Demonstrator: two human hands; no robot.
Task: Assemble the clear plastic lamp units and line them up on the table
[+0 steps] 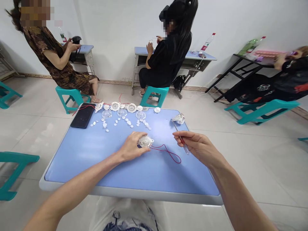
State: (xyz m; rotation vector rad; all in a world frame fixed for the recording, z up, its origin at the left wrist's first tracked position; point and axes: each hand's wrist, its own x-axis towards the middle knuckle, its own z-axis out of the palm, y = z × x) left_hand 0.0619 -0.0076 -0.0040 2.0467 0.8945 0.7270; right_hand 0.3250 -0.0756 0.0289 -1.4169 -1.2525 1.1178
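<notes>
My left hand (134, 146) grips a round, clear and white plastic gear housing (145, 141) by its edges, low over the blue table (115, 173). From the housing a red cord (172, 153) runs right and ends in a loop on the tabletop. Between the fingertips of my right hand (194, 142) is a screwdriver (185, 147) with a clear and red handle. Its thin shaft points up and left, the tip at a small clear bag (178, 118) near the table's far right corner. Whether the tip touches the bag's contents I cannot tell.
Along the far edge lie several white round housings (115, 106), clear octagonal covers (122, 112) and small white gears (128, 123). A black phone (83, 116) rests at the far left. Beyond are seated people, green stools (155, 96) and a black side table (237, 57).
</notes>
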